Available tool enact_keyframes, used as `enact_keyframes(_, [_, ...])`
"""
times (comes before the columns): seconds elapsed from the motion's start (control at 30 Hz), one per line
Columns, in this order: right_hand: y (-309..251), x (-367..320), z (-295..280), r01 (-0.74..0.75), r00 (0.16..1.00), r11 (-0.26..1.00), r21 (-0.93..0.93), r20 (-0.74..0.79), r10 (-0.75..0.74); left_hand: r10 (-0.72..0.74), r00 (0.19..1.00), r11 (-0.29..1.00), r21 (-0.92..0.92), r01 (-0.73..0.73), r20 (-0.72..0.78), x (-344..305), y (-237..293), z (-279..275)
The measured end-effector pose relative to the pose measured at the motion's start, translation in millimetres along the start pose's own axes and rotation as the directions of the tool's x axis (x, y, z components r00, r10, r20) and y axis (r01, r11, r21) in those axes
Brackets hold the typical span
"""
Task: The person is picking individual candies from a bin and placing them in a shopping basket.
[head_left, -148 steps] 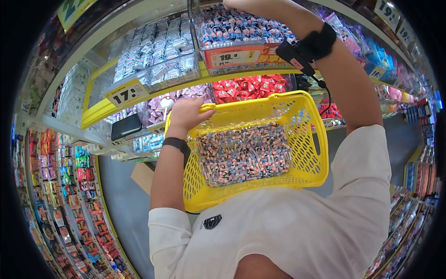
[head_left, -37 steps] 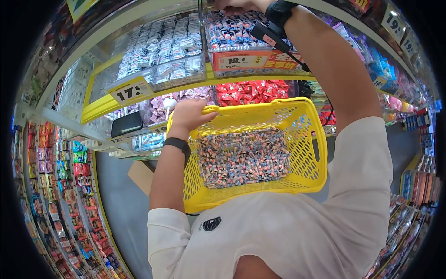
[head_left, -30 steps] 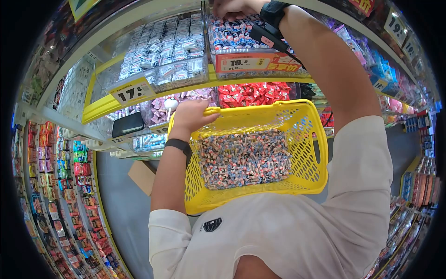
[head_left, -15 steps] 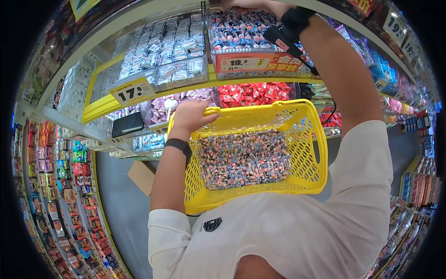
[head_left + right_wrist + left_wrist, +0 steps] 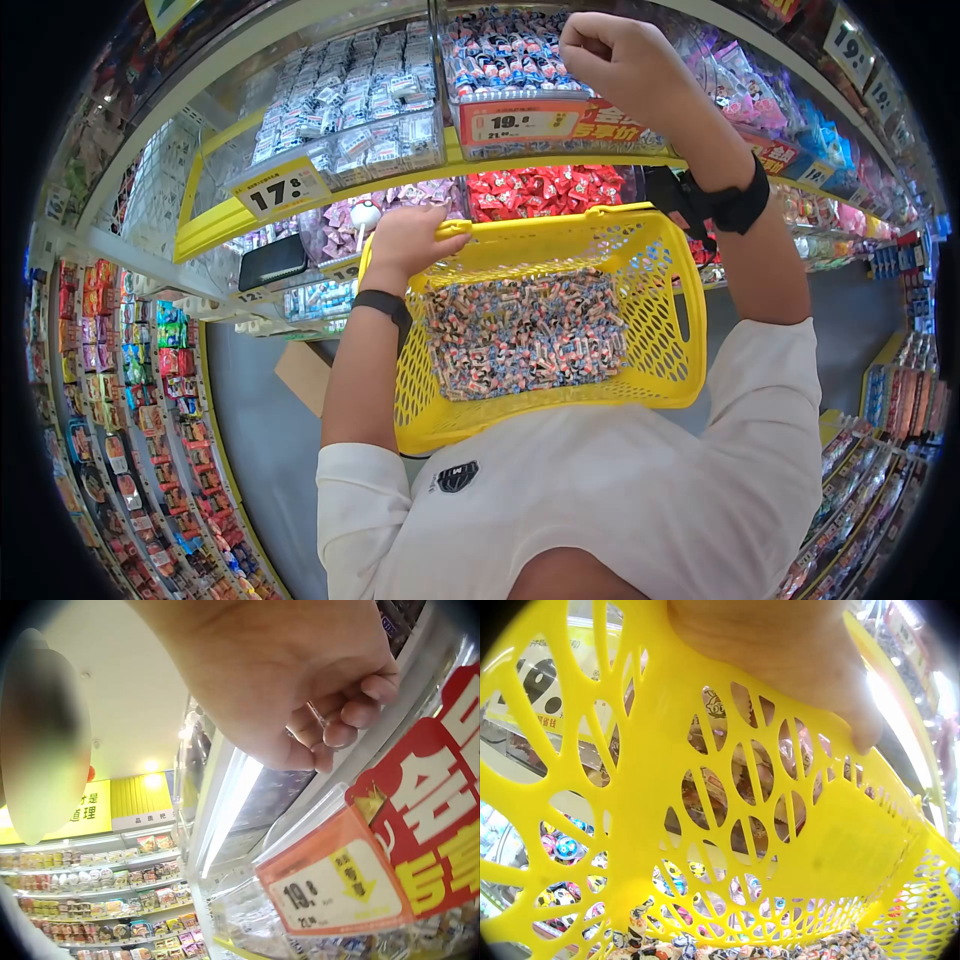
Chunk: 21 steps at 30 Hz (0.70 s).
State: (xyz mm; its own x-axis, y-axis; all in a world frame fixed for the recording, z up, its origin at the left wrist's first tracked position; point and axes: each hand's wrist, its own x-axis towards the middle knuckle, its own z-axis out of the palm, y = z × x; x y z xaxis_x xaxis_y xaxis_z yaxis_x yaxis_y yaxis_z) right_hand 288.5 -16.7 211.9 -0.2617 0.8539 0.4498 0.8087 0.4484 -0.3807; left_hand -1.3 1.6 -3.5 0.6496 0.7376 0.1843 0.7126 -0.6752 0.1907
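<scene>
A yellow plastic basket [image 5: 655, 378] is held against the person's front, with a thick layer of small twist-wrapped candies [image 5: 525, 335] at its bottom. The left hand [image 5: 402, 247] grips the basket's far left rim, thumb over the edge; the left wrist view shows this hand above the perforated wall. Over the front right edge of a clear bin [image 5: 480, 97] hangs the right hand [image 5: 630, 70], its fingers curled inward. A shiny sliver of wrapper [image 5: 318, 713] shows between those fingers; the palm is mostly hidden. Similar wrapped candies [image 5: 508, 55] fill the bin.
Left of that bin stands another of white-wrapped candies [image 5: 345, 95] with a price tag [image 5: 283, 190]. Red-wrapped candies [image 5: 545, 192] lie on the shelf below. A black phone-like object [image 5: 273, 263] rests at the lower shelf's edge. Cardboard [image 5: 302, 377] lies on the floor.
The right hand was deep over the candy bin; it has come out toward the person and to the right, fingers curled. The left hand and basket have hardly moved.
</scene>
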Motion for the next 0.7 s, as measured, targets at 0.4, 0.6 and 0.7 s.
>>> enact_keyframes(0.4, [-23.7, -115.8, 90.4, -0.209, 0.921, 0.977, 0.047, 0.345, 0.181, -0.002, 0.999, 1.0, -0.027, 0.001, -0.035, -0.8, 1.3, 1.8])
enact_keyframes(0.6, [19.9, -165.8, 178.2, -0.293, 0.749, 0.956, -0.008, 0.62, 0.234, -0.002, 1.0, 1.0, -0.01, 0.002, -0.022, -0.1, -0.3, 2.4])
enact_keyframes(0.7, [37.1, -186.1, 209.0, -0.352, 0.559, 0.932, -0.084, 0.78, 0.282, -0.004, 1.0, 1.0, 0.006, 0.004, -0.016, -0.5, 0.4, 1.8])
